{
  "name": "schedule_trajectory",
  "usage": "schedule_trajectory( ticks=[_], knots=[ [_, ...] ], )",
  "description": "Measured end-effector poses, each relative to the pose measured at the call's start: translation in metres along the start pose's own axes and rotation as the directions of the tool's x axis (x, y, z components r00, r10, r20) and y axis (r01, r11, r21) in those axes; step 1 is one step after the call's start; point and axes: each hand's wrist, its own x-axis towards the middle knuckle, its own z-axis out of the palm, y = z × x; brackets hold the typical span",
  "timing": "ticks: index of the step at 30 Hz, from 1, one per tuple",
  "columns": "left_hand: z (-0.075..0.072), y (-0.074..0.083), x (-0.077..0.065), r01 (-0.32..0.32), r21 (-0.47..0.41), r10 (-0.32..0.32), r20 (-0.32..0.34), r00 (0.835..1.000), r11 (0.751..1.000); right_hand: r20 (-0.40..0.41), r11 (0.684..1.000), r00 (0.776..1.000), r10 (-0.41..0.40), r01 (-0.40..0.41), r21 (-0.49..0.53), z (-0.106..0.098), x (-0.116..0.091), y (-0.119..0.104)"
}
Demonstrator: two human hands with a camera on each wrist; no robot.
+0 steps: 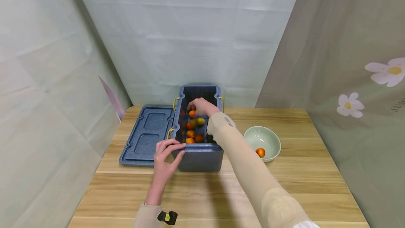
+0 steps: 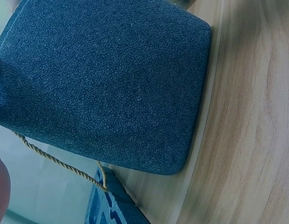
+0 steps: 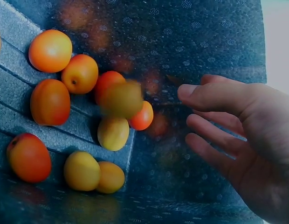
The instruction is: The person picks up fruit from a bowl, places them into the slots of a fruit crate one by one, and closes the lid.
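Observation:
Inside a dark blue foam box (image 1: 200,159) lie several small orange, red and yellow tomatoes (image 3: 50,51). My right hand (image 3: 228,121) is inside the box towards its far part, with fingers apart and loosely bent and nothing between them. A blurred greenish-yellow tomato (image 3: 122,99) appears in front of the fingertips, clear of them. My left hand (image 1: 166,157) rests on the near left corner of the box, its fingers lying along the rim and the thumb against the front wall. Most of that hand lies outside the left wrist view.
The box's blue lid (image 1: 147,134) lies flat on the wooden table (image 1: 126,196) to the left. To the right stands a pale green bowl (image 1: 264,138) holding an orange-red tomato (image 1: 260,152). Yellow rope handles (image 1: 171,133) hang on the box's sides. Cloth walls surround the table.

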Motion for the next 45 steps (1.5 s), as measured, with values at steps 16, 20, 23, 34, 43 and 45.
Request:
schedule_trajectory(
  ticks=[16,20,23,34,43,45],
  knots=[
    [-0.002,-0.003,0.000,-0.006,-0.008,0.006,0.007,1.000,1.000,-0.061,0.995,0.995,-0.084,0.080,-0.054,-0.021,-0.004,-0.009],
    [-0.003,-0.003,0.001,-0.005,-0.004,0.005,0.012,1.000,1.000,-0.099,0.994,0.990,-0.103,0.098,-0.055,-0.036,-0.013,-0.014],
    [-0.003,-0.004,0.000,-0.010,-0.003,0.010,0.010,1.000,1.000,-0.123,0.993,0.987,-0.105,0.098,-0.062,-0.048,-0.020,-0.015],
    [-0.004,-0.005,0.000,-0.013,0.011,0.013,0.004,1.000,1.000,-0.257,0.974,0.947,-0.192,0.154,-0.164,-0.079,-0.059,0.006],
    [-0.004,-0.005,-0.001,-0.032,0.003,0.032,-0.006,0.999,0.999,-0.332,0.957,0.907,-0.258,0.192,-0.217,-0.078,-0.104,0.042],
    [-0.004,-0.005,-0.001,-0.032,0.003,0.032,-0.008,0.999,0.999,-0.336,0.953,0.903,-0.267,0.196,-0.229,-0.074,-0.113,0.052]
  ],
)
